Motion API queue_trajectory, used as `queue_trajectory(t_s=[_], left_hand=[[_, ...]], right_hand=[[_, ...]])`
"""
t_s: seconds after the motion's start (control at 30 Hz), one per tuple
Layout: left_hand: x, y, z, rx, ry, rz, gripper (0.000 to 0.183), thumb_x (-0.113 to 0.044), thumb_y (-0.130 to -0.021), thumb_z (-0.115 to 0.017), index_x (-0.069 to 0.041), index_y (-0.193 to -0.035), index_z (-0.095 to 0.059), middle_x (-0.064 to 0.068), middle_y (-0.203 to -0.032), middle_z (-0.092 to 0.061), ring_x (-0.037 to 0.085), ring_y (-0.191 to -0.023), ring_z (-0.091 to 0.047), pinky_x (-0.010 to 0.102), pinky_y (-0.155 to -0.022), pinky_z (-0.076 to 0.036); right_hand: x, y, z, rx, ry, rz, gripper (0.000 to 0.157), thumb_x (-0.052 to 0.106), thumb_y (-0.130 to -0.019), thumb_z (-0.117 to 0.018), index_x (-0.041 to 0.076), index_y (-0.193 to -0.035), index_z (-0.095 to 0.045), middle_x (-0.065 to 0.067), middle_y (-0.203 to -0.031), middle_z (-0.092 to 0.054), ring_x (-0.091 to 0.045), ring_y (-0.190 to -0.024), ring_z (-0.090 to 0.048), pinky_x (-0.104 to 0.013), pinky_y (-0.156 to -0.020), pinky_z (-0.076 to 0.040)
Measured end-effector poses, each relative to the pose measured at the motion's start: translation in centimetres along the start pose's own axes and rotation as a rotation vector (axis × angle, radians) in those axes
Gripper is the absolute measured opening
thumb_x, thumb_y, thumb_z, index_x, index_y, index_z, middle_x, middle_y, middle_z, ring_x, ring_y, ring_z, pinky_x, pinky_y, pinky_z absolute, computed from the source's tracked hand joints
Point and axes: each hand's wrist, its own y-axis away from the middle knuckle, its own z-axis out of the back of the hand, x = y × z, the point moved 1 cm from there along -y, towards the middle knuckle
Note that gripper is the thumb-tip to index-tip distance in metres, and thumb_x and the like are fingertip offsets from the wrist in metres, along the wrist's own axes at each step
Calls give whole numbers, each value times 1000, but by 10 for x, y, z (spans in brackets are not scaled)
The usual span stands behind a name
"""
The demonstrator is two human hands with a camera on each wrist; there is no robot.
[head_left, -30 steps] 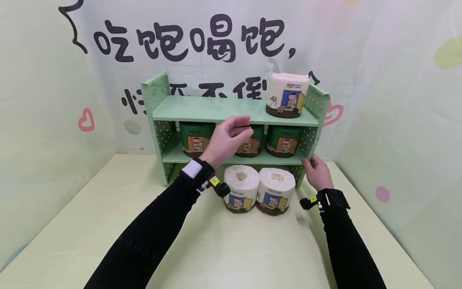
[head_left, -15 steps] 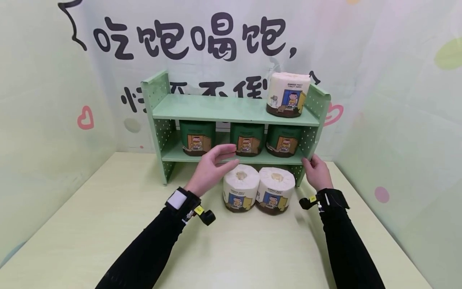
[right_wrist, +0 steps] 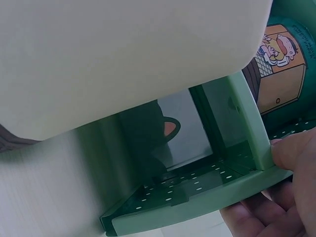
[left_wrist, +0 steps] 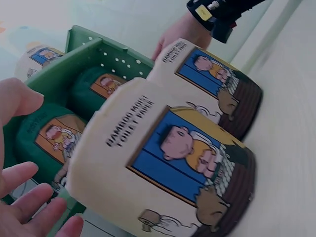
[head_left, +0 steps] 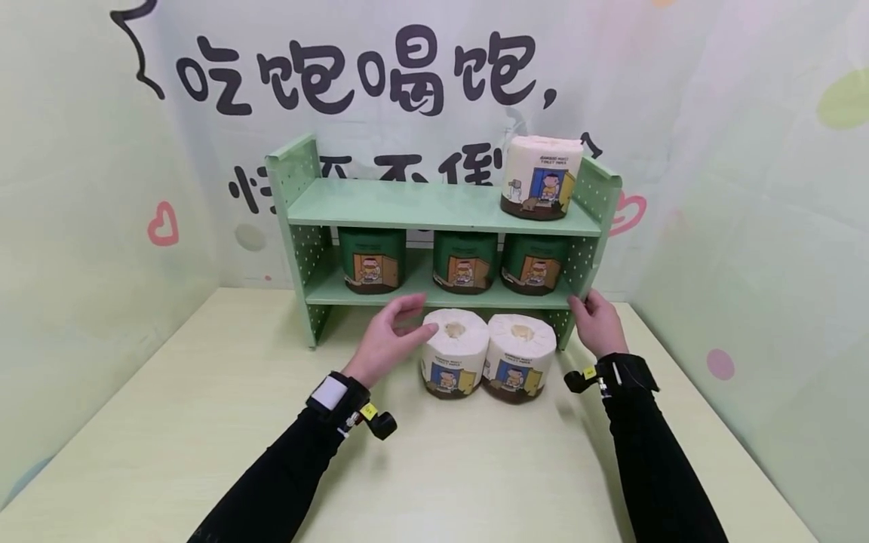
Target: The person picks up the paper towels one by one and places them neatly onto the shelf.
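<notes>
My left hand (head_left: 385, 341) hovers just left of a white toilet roll (head_left: 453, 354) on the table, its thumb tip overlapping the roll's upper edge in the head view. Spread fingers (left_wrist: 37, 197) show beside that roll in the left wrist view, with nothing between them. A second white toilet roll (head_left: 519, 362) stands against the first on the right. My right hand (head_left: 599, 326) grips the right side panel of a green two-tier shelf (head_left: 400, 202), thumb on the inner side and fingers (right_wrist: 261, 212) behind the edge.
Three green toilet rolls (head_left: 372, 260) stand on the lower tier. Another white toilet roll (head_left: 541, 177) sits at the right end of the top tier. Behind the shelf hangs a printed cloth backdrop (head_left: 380, 136); walls flank the pale table (head_left: 441, 467).
My left hand has come down from in front of the upper tier to beside the left white toilet roll. My right hand stays on the shelf's side panel.
</notes>
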Motion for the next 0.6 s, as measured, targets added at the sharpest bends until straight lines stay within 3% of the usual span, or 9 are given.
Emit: queue_trajectory(t_s=[0.2,0.33,0.43,0.6], left_hand=[[15,3,-8,42,-14,104,76,-32,-87,-80,-10,-147,-38,13,-143,-41,31,-123,-44,49,-101,-41],[25,5,-12,106,-44,181,99,-34,-80,-85,-11,-154,-24,14,-152,-30,32,-133,-32,54,-106,-32],[31,6,-13,147,-68,208,111,-35,-75,-88,-15,-157,-16,12,-155,-24,26,-137,-25,54,-110,-26],[33,7,-15,165,-107,209,117,-37,-71,-91,-16,-158,-15,12,-152,-29,22,-135,-28,53,-109,-27]], right_hand=[[-1,-1,0,0,4,3,41,27,-107,-47,3,-139,-51,-22,-127,-58,-34,-113,-54,-57,-94,-43],[-1,0,0,1,3,4,41,27,-107,-47,3,-139,-51,-22,-127,-58,-34,-113,-54,-56,-94,-43],[-2,0,0,0,5,5,41,28,-107,-47,3,-139,-52,-22,-127,-59,-34,-112,-55,-57,-94,-43],[-2,1,0,1,14,2,41,29,-108,-46,2,-139,-52,-22,-126,-59,-34,-112,-55,-56,-93,-43]])
